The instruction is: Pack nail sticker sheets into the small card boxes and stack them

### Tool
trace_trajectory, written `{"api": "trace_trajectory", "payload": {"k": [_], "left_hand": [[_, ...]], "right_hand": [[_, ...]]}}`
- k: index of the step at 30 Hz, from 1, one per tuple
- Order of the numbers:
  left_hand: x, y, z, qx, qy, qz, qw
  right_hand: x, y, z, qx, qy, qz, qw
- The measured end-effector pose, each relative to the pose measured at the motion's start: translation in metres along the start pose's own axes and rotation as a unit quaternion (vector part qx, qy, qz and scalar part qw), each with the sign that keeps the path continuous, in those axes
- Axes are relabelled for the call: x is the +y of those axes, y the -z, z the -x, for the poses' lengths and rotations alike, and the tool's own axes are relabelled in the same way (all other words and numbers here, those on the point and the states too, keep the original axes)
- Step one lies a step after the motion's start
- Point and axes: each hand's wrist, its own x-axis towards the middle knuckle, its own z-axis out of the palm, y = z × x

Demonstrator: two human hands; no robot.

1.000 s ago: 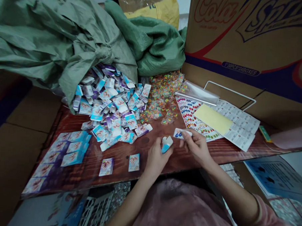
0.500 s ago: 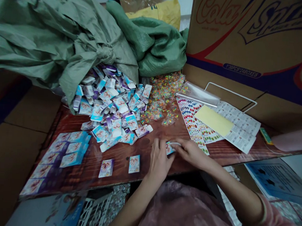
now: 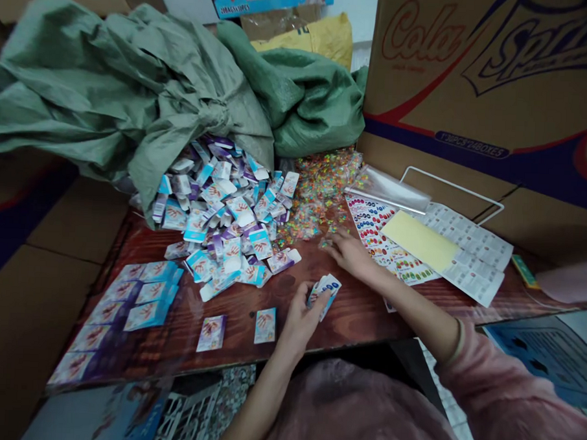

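Step in hand looks like picking up one of the packets (image 3: 324,179), clear with coloured bits inside, while a small box (image 3: 314,295) waits in the left hand (image 3: 299,319). Left grip: pinching the box together with a slip (image 3: 332,288) printed with blue ovals, thumb across the front. Box sits at the fingertips, tilted, raised toward the person; how far the slip is in, can't tell.

Right hand (image 3: 350,253) is at the near edge of the packets, fingers bent, palm down. Can't tell if that grip has a packet or is just touching; fingertips blurred. Next move probably calls for a light pinch on a single packet, box mouth kept clear.

Box pile (image 3: 226,207) lies left of the packets on the surface (image 3: 367,317); printed sheets (image 3: 402,264) lie to the right.
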Motion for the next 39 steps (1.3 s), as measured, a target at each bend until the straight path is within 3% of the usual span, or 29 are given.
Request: {"api": "trace_trajectory", "payload": {"k": [5, 9, 11, 13, 15, 17, 20, 23, 30, 39], "left_hand": [[-0.004, 0.000, 0.001, 0.023, 0.031, 0.065, 0.997], [-0.004, 0.002, -0.003, 0.030, 0.040, 0.086, 0.995], [-0.002, 0.003, -0.005, 0.037, 0.045, 0.090, 0.994], [0.001, 0.002, -0.006, 0.042, 0.046, 0.089, 0.994], [0.002, 0.001, -0.006, 0.040, 0.039, 0.089, 0.995], [0.001, -0.001, -0.006, 0.031, 0.021, 0.089, 0.995], [-0.004, -0.002, -0.006, 0.011, -0.025, 0.083, 0.996], [-0.009, -0.003, -0.005, -0.019, -0.056, 0.049, 0.997], [-0.010, -0.001, -0.004, -0.044, -0.066, 0.037, 0.996], [-0.010, 0.001, -0.009, -0.026, -0.020, 0.106, 0.994]], "right_hand": [[-0.005, -0.017, -0.017, -0.031, 0.022, 0.057, 0.998], [0.003, -0.013, -0.012, -0.007, 0.026, 0.029, 0.999], [0.011, -0.005, -0.007, 0.054, -0.005, -0.083, 0.995], [0.013, 0.005, 0.002, 0.099, -0.039, -0.273, 0.956], [0.009, 0.015, 0.016, 0.083, -0.032, -0.430, 0.899], [-0.001, 0.020, 0.033, 0.046, 0.016, -0.479, 0.876], [-0.019, 0.018, 0.055, 0.047, 0.074, -0.402, 0.911], [-0.028, 0.006, 0.064, 0.081, 0.061, -0.332, 0.938], [-0.027, -0.004, 0.069, 0.097, -0.002, -0.321, 0.942], [-0.030, -0.011, 0.082, 0.152, 0.063, -0.291, 0.943]]}}
